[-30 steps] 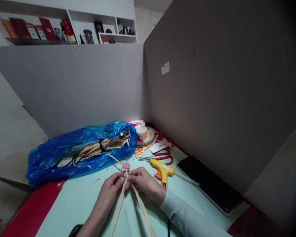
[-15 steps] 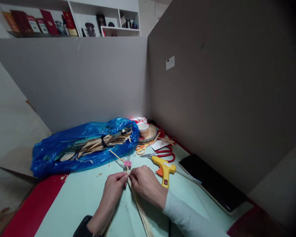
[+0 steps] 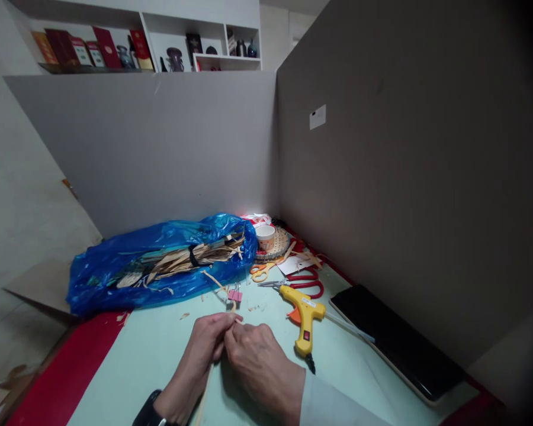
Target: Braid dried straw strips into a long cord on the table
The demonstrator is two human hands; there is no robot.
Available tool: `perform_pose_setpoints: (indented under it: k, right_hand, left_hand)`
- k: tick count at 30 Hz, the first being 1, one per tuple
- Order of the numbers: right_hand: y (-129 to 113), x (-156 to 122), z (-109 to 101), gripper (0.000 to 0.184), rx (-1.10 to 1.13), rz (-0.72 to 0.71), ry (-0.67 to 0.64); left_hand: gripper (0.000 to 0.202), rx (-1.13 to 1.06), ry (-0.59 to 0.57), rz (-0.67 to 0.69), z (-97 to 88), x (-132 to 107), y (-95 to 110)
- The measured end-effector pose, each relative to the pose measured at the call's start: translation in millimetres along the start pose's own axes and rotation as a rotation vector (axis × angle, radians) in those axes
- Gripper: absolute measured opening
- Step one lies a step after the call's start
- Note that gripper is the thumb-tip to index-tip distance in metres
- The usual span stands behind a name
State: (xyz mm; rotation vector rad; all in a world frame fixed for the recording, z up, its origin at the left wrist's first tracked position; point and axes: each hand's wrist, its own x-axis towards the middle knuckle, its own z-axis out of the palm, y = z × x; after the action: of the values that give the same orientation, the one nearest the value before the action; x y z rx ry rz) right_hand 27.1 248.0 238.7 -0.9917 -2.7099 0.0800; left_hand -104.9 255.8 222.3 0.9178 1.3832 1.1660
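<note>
Fingertips of my left hand (image 3: 203, 340) and my right hand (image 3: 258, 360) meet over the table, both closed on a pale braid of straw-like strips (image 3: 234, 307). The braid runs away from my fingers to a pink binder clip (image 3: 235, 296), and a thin twisted end (image 3: 214, 278) sticks out past the clip. One loose strip (image 3: 204, 393) trails toward me below my left hand. Where the strips cross between my fingers is hidden. A dark band is on my left wrist.
Right of my hands lie a yellow glue gun (image 3: 305, 313), red-handled scissors (image 3: 308, 283), orange scissors (image 3: 261, 271) and a black flat device (image 3: 395, 337). Behind are a blue plastic bag (image 3: 102, 269) with dried leaf strips (image 3: 177, 263) and a paper cup (image 3: 265, 238). Grey panels enclose the back and right.
My right hand has turned over and closed in against my left. The strip that trailed to the lower right no longer shows there; one now shows below my left hand. The view has shifted slightly.
</note>
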Motion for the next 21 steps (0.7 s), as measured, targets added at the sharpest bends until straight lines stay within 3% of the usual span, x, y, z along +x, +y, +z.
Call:
perform_pose_setpoints:
  k: [2,7,12,21]
  right_hand:
    - [7.4,1.7,-6.1,0.021,0.12,0.049,0.057]
    - [32.4,12.8,-14.5,0.034,0.498,0.421,0.187]
    - [39.4,20.8,0.8,0.03,0.738,0.333,0.06]
    - [46.1,19.8,12.8,0.025,0.816,0.342,0.089]
  left_hand:
    - [0.025,-0.021,-0.01,-0.004,-0.9,0.0,0.9]
    - [0.026,-0.032,-0.061,-0.011,-1.0,-1.4,3.1]
    - [0.027,-0.057,-0.132,0.002,-0.6,-3.2,7.3]
    - [0.018,0.13,-0.09,0.06,5.0,-5.3,-0.6]
